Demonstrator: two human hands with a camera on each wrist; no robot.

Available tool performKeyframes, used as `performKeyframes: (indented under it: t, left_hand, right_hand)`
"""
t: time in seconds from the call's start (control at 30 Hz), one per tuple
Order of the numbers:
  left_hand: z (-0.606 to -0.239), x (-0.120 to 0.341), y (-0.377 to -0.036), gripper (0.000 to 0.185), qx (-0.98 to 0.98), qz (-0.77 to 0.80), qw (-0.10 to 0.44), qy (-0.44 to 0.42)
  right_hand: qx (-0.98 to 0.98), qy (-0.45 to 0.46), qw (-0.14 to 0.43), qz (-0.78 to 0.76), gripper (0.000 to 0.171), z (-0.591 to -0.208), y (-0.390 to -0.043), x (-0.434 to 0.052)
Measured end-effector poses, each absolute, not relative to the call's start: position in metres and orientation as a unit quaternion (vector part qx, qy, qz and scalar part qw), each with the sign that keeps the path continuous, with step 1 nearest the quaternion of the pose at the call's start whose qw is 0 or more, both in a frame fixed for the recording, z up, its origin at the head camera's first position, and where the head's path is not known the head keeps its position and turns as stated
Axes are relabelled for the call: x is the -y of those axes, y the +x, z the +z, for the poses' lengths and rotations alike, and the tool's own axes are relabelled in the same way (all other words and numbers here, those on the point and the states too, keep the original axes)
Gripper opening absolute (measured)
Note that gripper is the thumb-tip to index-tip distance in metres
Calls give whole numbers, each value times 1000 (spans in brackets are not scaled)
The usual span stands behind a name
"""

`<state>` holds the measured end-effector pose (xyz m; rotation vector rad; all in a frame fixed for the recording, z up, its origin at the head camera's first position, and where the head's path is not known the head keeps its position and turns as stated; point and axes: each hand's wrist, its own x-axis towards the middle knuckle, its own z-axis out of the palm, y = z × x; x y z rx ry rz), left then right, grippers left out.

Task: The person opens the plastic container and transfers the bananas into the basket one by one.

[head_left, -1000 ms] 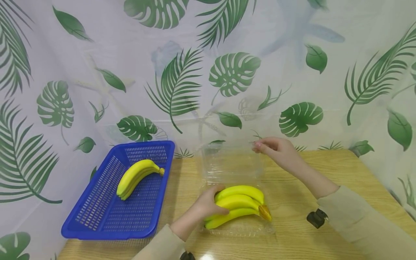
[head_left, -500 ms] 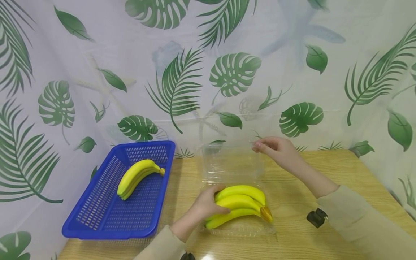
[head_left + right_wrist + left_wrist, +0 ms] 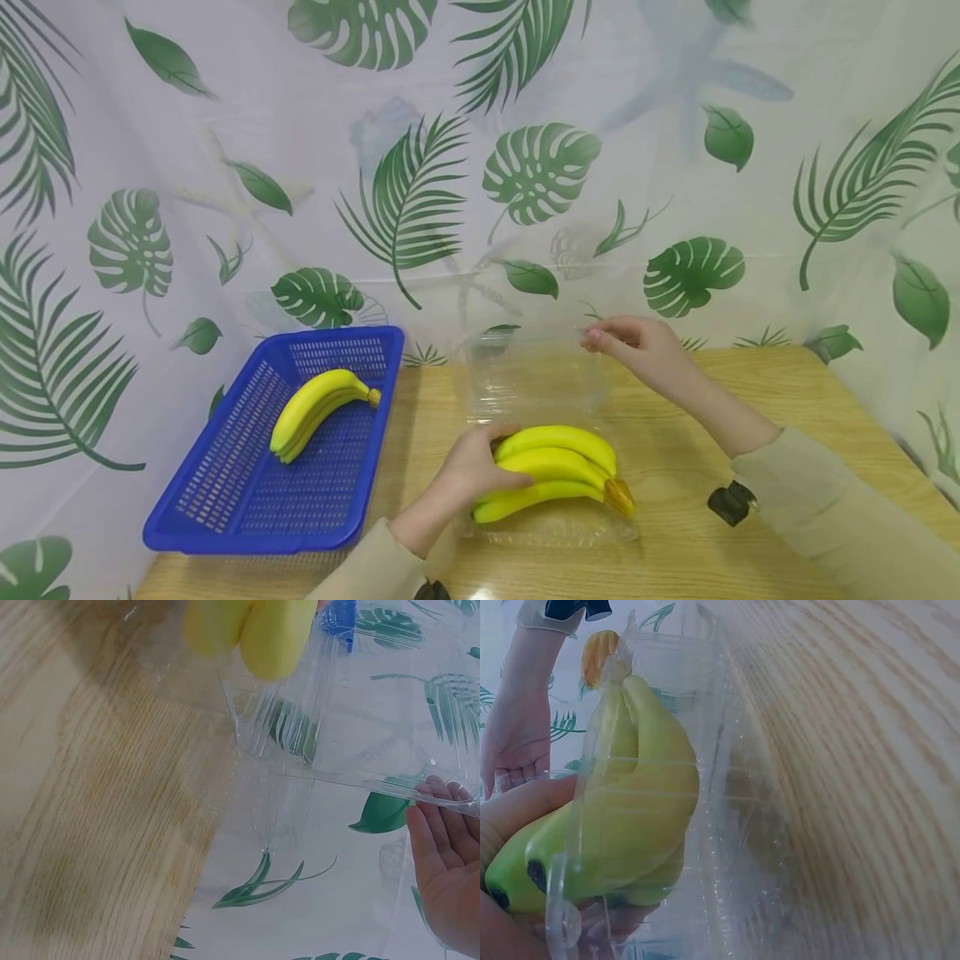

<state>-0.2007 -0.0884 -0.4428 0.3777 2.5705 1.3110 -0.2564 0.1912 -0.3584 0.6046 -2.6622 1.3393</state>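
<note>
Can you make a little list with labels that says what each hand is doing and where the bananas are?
Left hand: grips the banana bunch lying in the clear box
Right hand: pinches the edge of the box lid, held raised
Other bananas: in the blue basket
Basket place: left of the clear box
Table: wooden
Backdrop: white cloth with green leaves

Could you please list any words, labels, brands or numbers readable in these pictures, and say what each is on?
None: no readable text on the bananas, the clear box, the blue basket or the leaf-print backdrop.
</note>
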Motion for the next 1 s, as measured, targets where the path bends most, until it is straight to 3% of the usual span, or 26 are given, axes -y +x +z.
performKeyframes:
  t: [1.0]
  left_hand:
    - [-406,107,-192,75,-863,477,107,128]
  right_hand:
    - [878,199,51,433,33,-357,-257,-190]
